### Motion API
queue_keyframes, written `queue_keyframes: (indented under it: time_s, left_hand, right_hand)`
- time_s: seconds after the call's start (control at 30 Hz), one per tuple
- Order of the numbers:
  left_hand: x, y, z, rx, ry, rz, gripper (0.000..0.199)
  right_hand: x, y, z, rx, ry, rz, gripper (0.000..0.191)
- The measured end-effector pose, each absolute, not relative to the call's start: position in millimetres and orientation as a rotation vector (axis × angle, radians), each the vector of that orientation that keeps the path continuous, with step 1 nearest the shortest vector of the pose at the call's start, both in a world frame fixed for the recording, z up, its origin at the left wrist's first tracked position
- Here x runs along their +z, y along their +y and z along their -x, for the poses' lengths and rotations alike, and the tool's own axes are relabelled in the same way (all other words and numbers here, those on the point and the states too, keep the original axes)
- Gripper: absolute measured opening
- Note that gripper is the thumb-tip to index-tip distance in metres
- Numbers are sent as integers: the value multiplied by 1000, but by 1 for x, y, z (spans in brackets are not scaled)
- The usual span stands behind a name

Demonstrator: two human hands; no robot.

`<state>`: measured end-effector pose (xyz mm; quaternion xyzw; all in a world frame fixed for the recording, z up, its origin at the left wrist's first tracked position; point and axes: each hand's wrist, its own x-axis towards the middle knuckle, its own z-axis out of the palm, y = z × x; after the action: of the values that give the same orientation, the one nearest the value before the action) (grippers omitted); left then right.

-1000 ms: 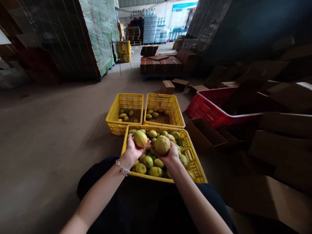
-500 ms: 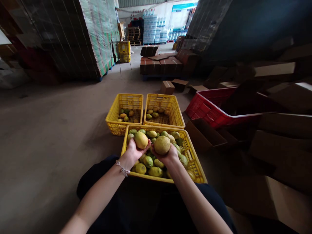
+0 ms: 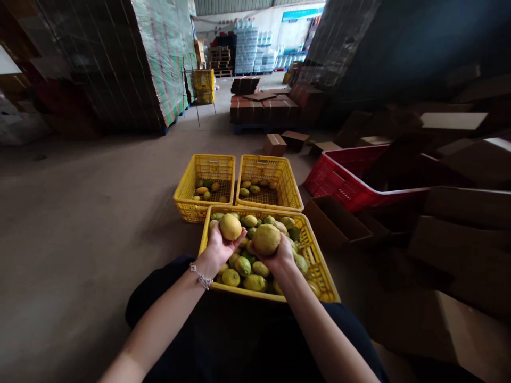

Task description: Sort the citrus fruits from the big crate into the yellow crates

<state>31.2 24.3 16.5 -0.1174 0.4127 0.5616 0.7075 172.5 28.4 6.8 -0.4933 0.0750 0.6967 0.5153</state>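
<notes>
Yellow fruit (image 3: pixel 230 227): held above the front crate (image 3: pixel 247 293), toward its far left corner.
Greenish-yellow fruit (image 3: pixel 266 239): alongside, nearer the crate's middle, narrow gap between the two.
Left hand (image 3: pixel 221 247): cupped half-open underneath, supporting the yellow fruit, fingertips pointing right.
Right hand (image 3: pixel 281 256): curved around the greenish-yellow fruit from below and the right.
Front crate: near rim just before the dark-clothed legs (image 3: pixel 159 287); heaped fruits (image 3: pixel 254 282) inside, beneath both hands.
Rear crates (image 3: pixel 203 202): side by side close behind the far rim, scattered fruits (image 3: pixel 254 189) in each.
Left side: broad stretch of floor (image 3: pixel 99 186), room to move, reaching to a wrapped stack (image 3: pixel 159 58).
Right side: tight, with an open carton (image 3: pixel 331 226) beside the front crate, then a red crate (image 3: pixel 335 181) and more cartons (image 3: pixel 475 330).
</notes>
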Motion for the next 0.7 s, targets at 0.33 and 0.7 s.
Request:
queue_keyframes:
  time_s: [0.33, 0.7]
  left_hand:
    - [21, 21, -29, 1186, 886, 211, 40]
    - [14, 19, -26, 1625, 1109, -800, 37]
  right_hand:
    - [-12, 31, -177, 1831, 126, 1078, 23]
    - [-5, 20, -169, 1347, -410, 945, 23]
